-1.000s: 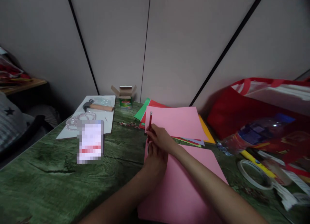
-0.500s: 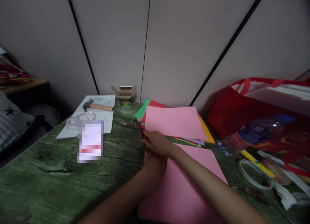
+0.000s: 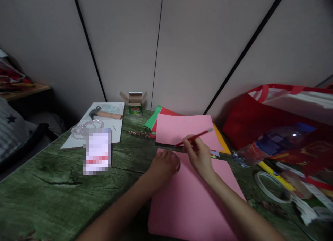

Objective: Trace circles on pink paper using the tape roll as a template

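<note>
A sheet of pink paper (image 3: 197, 199) lies on the table in front of me, its far left corner under my left hand. My left hand (image 3: 163, 164) is closed over a small round object with a shiny rim (image 3: 178, 162), pressing it to the paper; the fingers cover most of it. A red pencil (image 3: 195, 136) is pinched in my right hand (image 3: 199, 154), slanting up to the right. Its lower tip points left, just beyond the sheet's far edge and near the round object.
Behind lies a stack of coloured sheets with a pink sheet (image 3: 184, 130) on top. To the left are a hammer (image 3: 109, 115), beads (image 3: 85, 129) and a blurred-out card (image 3: 98, 150). A small green box (image 3: 135, 109) stands at the back. Right are a bottle (image 3: 270, 143), tape (image 3: 272, 187) and a red bag (image 3: 244, 112).
My right hand has moved right and up with the pencil, away from the left hand's far side. The pencil now slants rightward, and the round object shows under my left hand.
</note>
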Tool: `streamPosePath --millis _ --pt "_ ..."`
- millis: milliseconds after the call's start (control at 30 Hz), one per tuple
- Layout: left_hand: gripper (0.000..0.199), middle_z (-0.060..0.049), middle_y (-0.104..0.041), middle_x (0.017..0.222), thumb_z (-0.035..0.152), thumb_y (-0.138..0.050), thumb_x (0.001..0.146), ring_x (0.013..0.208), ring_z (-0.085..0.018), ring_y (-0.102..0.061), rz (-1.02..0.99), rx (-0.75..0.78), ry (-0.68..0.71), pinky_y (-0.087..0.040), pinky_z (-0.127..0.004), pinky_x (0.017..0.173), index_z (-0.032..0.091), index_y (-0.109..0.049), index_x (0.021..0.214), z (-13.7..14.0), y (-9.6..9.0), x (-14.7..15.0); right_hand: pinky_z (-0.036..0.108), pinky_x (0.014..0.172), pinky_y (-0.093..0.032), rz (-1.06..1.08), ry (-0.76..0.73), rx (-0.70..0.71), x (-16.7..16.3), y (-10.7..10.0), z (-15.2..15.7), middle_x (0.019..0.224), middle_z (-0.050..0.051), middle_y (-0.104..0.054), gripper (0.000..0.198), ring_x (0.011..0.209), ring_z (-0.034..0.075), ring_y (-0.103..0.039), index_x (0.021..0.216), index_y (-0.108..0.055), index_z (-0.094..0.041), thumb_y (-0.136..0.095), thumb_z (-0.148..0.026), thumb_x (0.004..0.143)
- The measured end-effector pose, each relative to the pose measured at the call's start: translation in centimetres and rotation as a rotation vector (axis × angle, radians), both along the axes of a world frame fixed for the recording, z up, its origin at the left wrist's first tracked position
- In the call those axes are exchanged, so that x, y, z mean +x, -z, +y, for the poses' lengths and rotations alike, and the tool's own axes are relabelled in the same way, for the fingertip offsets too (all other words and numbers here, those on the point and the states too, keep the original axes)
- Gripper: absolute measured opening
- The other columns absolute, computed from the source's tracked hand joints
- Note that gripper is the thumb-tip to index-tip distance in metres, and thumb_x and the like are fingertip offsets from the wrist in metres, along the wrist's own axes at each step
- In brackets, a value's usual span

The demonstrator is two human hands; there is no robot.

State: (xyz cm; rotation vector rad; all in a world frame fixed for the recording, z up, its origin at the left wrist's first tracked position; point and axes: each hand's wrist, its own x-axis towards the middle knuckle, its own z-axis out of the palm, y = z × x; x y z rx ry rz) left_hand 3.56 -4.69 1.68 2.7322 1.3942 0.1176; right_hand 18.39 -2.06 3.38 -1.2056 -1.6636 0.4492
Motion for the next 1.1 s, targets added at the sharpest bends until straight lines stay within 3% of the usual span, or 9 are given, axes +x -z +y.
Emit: streamPosePath --millis 133,233,333,433,533,633,833,1100 --pt "0.022 -0.006 -0.055 0.113 0.027 -0.060 0.086 0.105 -0.023 -0.049 -0.028 -0.053 -0.017 -0.040 -0.036 0.093 0.023 -0.060 0.108 0.6 -0.9 -0.7 0.021 0.049 -0.043 -0.083 0.025 0.161 2.4 1.1 -5.3 0.062 -0.002 -0.060 0.014 0.053 0.011 -0.058 0.080 -0.055 -0.020 -0.048 -0.023 0.092" --pt "0.024 -0.006 -0.054 0.113 0.029 -0.065 0.082 0.103 -0.022 -0.049 -0.022 -0.103 -0.026 -0.041 -0.034 0.090 0.025 -0.062 0.106 0.9 -1.6 -0.7 0.021 0.057 -0.047 -0.204 -0.129 0.307 2.7 2.4 -8.6 0.069 0.000 -0.065 0.010 0.061 0.012 -0.063 0.085 -0.055 -0.020 -0.050 -0.013 0.089" --pt "0.030 -0.008 -0.054 0.112 0.031 -0.068 0.080 0.102 -0.024 -0.050 0.001 -0.124 -0.027 -0.043 -0.035 0.088 0.025 -0.063 0.109 1.3 -2.1 -0.4 0.022 0.057 -0.047 -0.431 -0.275 0.322 1.7 3.7 -10.3 0.081 0.003 -0.069 0.016 0.066 0.013 -0.065 0.098 -0.055 -0.021 -0.049 -0.011 0.088" --pt "0.035 -0.010 -0.054 0.109 0.030 -0.068 0.077 0.103 -0.026 -0.050 0.023 -0.129 -0.033 -0.044 -0.037 0.086 0.024 -0.062 0.111 1.8 -2.3 0.2 0.024 0.054 -0.046 -0.703 -0.298 0.325 0.1 4.4 -10.4 0.093 0.005 -0.071 0.024 0.070 0.015 -0.066 0.100 -0.057 -0.021 -0.046 -0.008 0.084" --pt "0.035 -0.012 -0.054 0.106 0.027 -0.070 0.073 0.103 -0.029 -0.050 0.048 -0.132 -0.042 -0.047 -0.040 0.083 0.022 -0.063 0.107 2.3 -2.4 0.9 0.025 0.051 -0.043 -0.844 -0.314 0.346 -1.4 4.4 -9.7 0.096 0.006 -0.070 0.029 0.069 0.017 -0.065 0.103 -0.058 -0.019 -0.049 -0.005 0.079" --pt "0.032 -0.013 -0.054 0.106 0.025 -0.068 0.073 0.103 -0.030 -0.051 0.062 -0.131 -0.053 -0.048 -0.041 0.081 0.020 -0.064 0.104 2.4 -2.5 1.3 0.026 0.048 -0.040 -0.880 -0.312 0.376 -2.3 4.1 -9.0 0.091 0.008 -0.069 0.032 0.069 0.019 -0.063 0.109 -0.057 -0.015 -0.050 -0.005 0.079" --pt "0.030 -0.013 -0.054 0.108 0.024 -0.063 0.075 0.103 -0.030 -0.051 0.068 -0.143 -0.056 -0.048 -0.041 0.079 0.022 -0.062 0.105 2.3 -2.9 1.3 0.028 0.046 -0.039 -0.972 -0.329 0.309 -3.3 3.8 -8.5 0.079 0.010 -0.066 0.028 0.066 0.021 -0.059 0.104 -0.059 -0.013 -0.052 -0.003 0.078" --pt "0.035 -0.013 -0.054 0.108 0.027 -0.069 0.072 0.103 -0.030 -0.051 0.081 -0.146 -0.059 -0.048 -0.041 0.081 0.022 -0.063 0.105 2.5 -2.8 1.3 0.029 0.045 -0.043 -0.938 -0.311 0.292 -2.7 4.0 -9.1 0.084 0.012 -0.068 0.033 0.067 0.023 -0.062 0.109 -0.057 -0.010 -0.051 -0.003 0.077"
